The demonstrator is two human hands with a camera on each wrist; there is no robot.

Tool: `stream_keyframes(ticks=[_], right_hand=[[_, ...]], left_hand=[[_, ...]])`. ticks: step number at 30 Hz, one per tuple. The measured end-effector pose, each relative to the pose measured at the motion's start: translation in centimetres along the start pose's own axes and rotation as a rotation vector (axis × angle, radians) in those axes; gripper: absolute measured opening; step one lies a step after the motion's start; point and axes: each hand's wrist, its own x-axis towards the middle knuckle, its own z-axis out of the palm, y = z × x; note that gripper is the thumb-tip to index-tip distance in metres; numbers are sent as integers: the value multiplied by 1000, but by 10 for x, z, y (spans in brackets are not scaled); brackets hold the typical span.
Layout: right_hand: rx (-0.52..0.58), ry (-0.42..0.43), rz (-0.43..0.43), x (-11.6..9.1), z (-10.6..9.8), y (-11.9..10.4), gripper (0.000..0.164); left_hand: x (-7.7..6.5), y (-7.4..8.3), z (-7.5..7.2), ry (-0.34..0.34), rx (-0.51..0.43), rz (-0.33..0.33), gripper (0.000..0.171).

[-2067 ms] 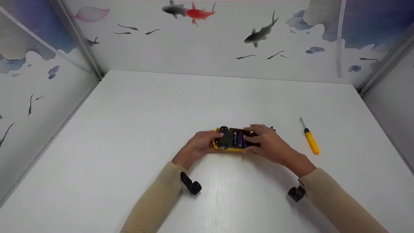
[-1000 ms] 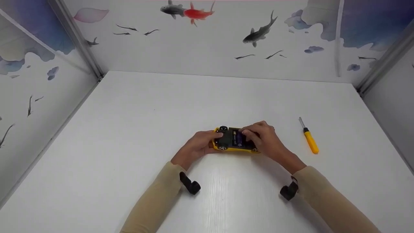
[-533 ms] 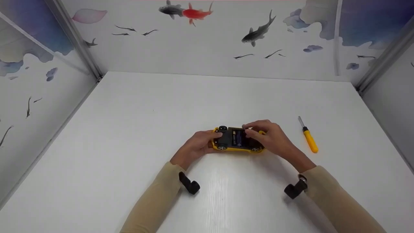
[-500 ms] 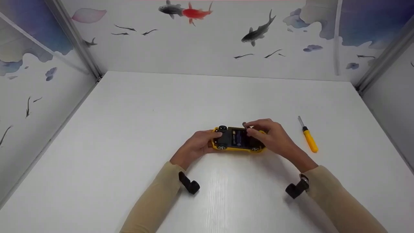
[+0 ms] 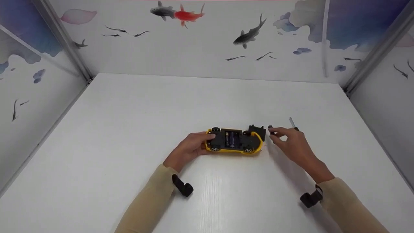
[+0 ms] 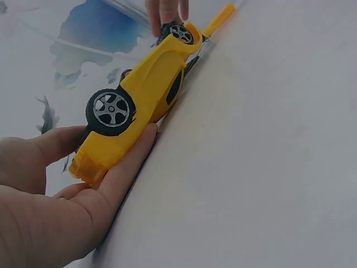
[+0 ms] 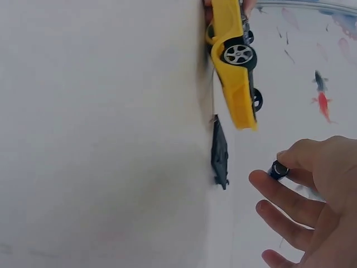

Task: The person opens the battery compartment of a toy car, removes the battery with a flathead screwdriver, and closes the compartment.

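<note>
Upside down, a yellow toy car (image 5: 254, 151) shows its black underside and wheels, with an uncovered battery compartment (image 5: 232, 130) in the middle. Dark cylindrical batteries (image 5: 232, 139) lie inside the compartment. My left hand (image 5: 190, 147) grips one end of the car, thumb on the underside and fingers beneath the body, as the left wrist view shows. Away from the car's other end, my right hand (image 5: 296, 147) pinches a small dark battery (image 7: 278, 170) between thumb and index finger, the other fingers spread. A black battery cover (image 5: 261, 132) lies partly behind the car.
A screwdriver (image 5: 292, 123) lies on the white table (image 5: 161, 103) beyond my right hand, its handle mostly hidden in the head view. The yellow handle (image 6: 220, 19) shows in the left wrist view. Printed walls (image 5: 194, 48) enclose the table's back and sides.
My right hand has lifted a battery from the compartment and carried it right, past the car's end. The cover behind the car is now exposed. My left hand keeps its hold.
</note>
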Motion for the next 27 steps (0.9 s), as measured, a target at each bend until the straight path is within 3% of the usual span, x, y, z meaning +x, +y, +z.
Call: stream_keyframes(ticks=[6,10,21,27], right_hand=[[-74,-55,45,-7,6,13,31],[-115,-85,12,-5,9,12,36],[-109,-171,6,5,9,6,42],[-91,-217,49,7,10,6,43]], left_hand=[[3,-2,1,-26,-18,-5,54],[3,-2,-2,-13,-22,3,51],[1,1,-5,0,-28,2,52],[-1,0,-6,-6,-20,2,52]])
